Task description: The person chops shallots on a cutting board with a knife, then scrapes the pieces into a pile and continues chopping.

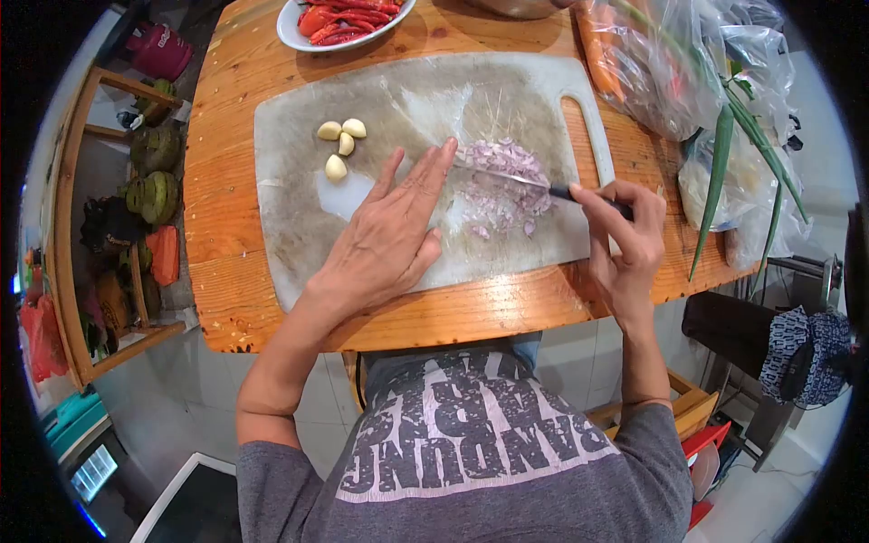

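Observation:
In my right hand (626,226) is a knife (516,176), gripped by its black handle with the blade pointing left. The blade lies across a pile of chopped shallots (507,161) on the worn white cutting board (299,244). My left hand (389,222) rests over the board, fingers stretched out, its fingertips right by the knife's tip at the left edge of the pile. Several peeled garlic cloves (336,167) sit on the board to the left of that hand.
Beyond the board stands a white bowl of red chillies (317,43). At the right are clear plastic bags (661,81) with carrots (599,50) and green leaves (717,172). A metal bowl (520,7) shows at the far edge. The wooden table (226,172) ends close to my body.

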`<state>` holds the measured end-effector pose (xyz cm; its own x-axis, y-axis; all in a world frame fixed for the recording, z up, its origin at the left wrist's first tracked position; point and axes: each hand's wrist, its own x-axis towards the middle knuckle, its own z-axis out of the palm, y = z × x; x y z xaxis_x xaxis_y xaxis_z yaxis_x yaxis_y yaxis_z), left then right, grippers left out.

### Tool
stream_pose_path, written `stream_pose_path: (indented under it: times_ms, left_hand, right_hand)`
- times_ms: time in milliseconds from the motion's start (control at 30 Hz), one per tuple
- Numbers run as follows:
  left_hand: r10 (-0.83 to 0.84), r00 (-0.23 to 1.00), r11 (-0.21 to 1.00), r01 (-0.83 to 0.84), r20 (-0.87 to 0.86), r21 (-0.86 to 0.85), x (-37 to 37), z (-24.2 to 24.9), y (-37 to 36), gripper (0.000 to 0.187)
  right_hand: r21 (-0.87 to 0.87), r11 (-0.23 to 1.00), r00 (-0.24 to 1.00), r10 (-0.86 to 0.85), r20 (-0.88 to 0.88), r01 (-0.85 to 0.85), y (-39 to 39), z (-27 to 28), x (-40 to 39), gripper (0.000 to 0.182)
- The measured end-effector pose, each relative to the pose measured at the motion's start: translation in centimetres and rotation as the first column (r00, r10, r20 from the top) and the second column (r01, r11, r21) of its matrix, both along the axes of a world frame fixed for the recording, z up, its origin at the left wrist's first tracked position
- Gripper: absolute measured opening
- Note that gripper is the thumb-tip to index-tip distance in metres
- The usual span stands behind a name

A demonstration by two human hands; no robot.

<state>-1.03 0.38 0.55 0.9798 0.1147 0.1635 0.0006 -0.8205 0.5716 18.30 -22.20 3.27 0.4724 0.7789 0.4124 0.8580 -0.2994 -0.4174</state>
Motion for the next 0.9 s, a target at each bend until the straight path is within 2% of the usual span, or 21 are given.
stream_pose_path:
  times_ms: [33, 67, 167, 267, 367, 400, 500, 633, 667, 800, 900]
  left_hand:
    - [0.001, 1.000, 1.000, -0.001, 0.002, 0.010, 0.0, 0.2, 0.0, 0.095]
    - [0.002, 1.000, 1.000, -0.003, 0.016, 0.027, 0.3, 0.3, 0.2, 0.095]
    - [-0.005, 1.000, 1.000, 0.005, 0.004, 0.009, 0.3, 0.2, 0.1, 0.094]
    - [0.004, 1.000, 1.000, -0.004, 0.008, 0.012, 0.2, 0.1, 0.2, 0.094]
    - [-0.005, 1.000, 1.000, 0.005, -0.014, 0.003, 0.2, 0.2, 0.3, 0.094]
    - [-0.014, 1.000, 1.000, 0.014, -0.007, -0.002, 0.2, 0.2, 0.2, 0.094]
    - [-0.012, 1.000, 1.000, 0.012, 0.000, -0.010, 0.1, 0.1, 0.2, 0.093]
    - [0.002, 1.000, 1.000, -0.002, -0.005, 0.023, 0.8, 0.4, 0.6, 0.093]
    - [-0.001, 1.000, 1.000, 0.001, -0.024, 0.017, 0.3, 0.2, 0.1, 0.093]
    - [0.014, 1.000, 1.000, -0.014, -0.003, 0.000, 0.5, 0.2, 0.4, 0.093]
    - [0.007, 1.000, 1.000, -0.007, 0.001, 0.008, 0.5, 0.1, 0.3, 0.093]
  right_hand:
    - [0.000, 1.000, 1.000, -0.005, 0.004, 0.005, 0.0, 0.1, -0.1, 0.052]
    - [-0.012, 1.000, 0.996, 0.000, -0.093, -0.001, 0.0, -0.7, 0.4, 0.052]
    - [0.026, 1.000, 0.990, 0.011, 0.141, -0.015, -0.1, 0.7, -0.1, 0.054]
    - [-0.020, 1.000, 1.000, -0.004, 0.016, 0.004, -0.4, -0.2, -0.1, 0.055]
    - [0.036, 0.999, 0.990, -0.013, 0.142, 0.008, -0.4, 0.9, -1.5, 0.050]
    - [0.000, 1.000, 0.999, -0.012, 0.037, 0.012, -0.4, 0.1, -1.4, 0.051]
    - [0.033, 0.999, 0.990, -0.032, 0.140, 0.028, -1.0, 0.7, -2.5, 0.052]
    - [0.009, 0.999, 0.994, -0.039, 0.105, 0.038, -0.9, 0.6, -2.5, 0.052]
    - [0.004, 0.999, 0.986, -0.039, 0.165, 0.039, -0.9, 0.7, -2.5, 0.051]
    - [-0.067, 0.998, 0.994, -0.014, 0.112, 0.021, -1.1, 1.6, -3.4, 0.050]
    - [-0.064, 0.998, 0.998, -0.003, -0.065, -0.001, -1.0, 1.0, -4.4, 0.049]
